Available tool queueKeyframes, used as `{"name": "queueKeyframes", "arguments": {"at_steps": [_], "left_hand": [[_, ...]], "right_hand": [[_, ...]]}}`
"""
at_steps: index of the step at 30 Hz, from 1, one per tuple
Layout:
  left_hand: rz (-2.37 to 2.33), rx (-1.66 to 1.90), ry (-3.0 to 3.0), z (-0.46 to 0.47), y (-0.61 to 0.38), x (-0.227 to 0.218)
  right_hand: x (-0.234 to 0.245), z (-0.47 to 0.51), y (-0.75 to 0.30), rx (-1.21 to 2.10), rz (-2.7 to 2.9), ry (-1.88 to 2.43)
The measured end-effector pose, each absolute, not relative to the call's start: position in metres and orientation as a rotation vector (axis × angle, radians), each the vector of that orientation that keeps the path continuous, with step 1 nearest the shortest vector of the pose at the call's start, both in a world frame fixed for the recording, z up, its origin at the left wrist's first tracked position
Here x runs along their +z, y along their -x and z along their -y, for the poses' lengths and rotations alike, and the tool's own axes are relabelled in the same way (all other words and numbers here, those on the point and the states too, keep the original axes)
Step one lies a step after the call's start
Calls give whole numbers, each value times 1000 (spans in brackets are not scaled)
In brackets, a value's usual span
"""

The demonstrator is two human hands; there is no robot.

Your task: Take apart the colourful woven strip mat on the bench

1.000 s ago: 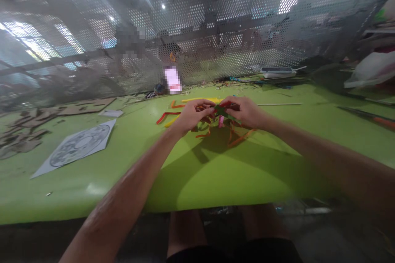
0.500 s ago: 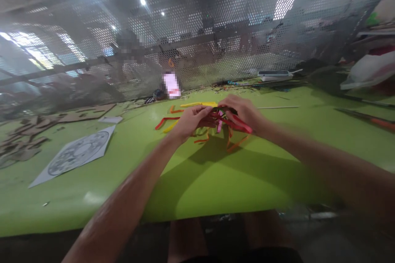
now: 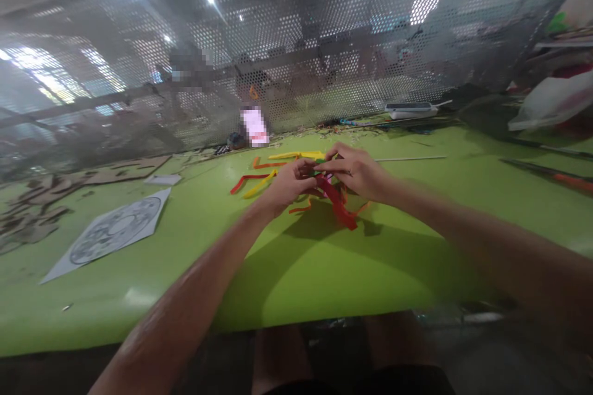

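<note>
Both hands meet over a bundle of coloured strips on the green table. My left hand (image 3: 296,182) is closed, its thumb and fingers pinching the bundle near the base of a red strip (image 3: 341,208). That strip hangs down toward me. My right hand (image 3: 359,170) comes in from the right with its fingertips pressed against the same spot; what lies under them is partly hidden. Left of the hands stick out a bent dark red strip (image 3: 250,180), a yellow strip (image 3: 260,185) and an orange strip (image 3: 269,165). Another yellow strip (image 3: 296,155) lies behind them.
A printed sheet with a round pattern (image 3: 115,228) lies left, beside brown cardboard cut-outs (image 3: 92,188). A lit phone (image 3: 254,126) leans against the perforated metal screen (image 3: 296,55). At right are a white tray (image 3: 411,111), a thin stick (image 3: 410,158) and an orange-handled tool (image 3: 572,181).
The red strip has swung from beside my right hand to hang down below the hands. My right fingers have shifted from around it to the pinch point at my left fingertips.
</note>
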State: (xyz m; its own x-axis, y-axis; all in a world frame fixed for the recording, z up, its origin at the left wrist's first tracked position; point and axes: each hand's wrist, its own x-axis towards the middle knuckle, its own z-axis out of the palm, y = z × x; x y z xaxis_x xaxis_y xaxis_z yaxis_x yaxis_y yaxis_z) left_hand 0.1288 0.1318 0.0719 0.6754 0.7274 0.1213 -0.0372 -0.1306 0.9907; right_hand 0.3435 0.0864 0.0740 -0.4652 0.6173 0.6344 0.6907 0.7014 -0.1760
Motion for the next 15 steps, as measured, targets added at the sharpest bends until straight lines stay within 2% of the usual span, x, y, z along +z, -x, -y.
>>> {"name": "queueKeyframes", "arguments": {"at_steps": [15], "left_hand": [[-747, 792, -1535, -137, -126, 74]], "right_hand": [[84, -88, -349, 67, 2082, 1085]]}}
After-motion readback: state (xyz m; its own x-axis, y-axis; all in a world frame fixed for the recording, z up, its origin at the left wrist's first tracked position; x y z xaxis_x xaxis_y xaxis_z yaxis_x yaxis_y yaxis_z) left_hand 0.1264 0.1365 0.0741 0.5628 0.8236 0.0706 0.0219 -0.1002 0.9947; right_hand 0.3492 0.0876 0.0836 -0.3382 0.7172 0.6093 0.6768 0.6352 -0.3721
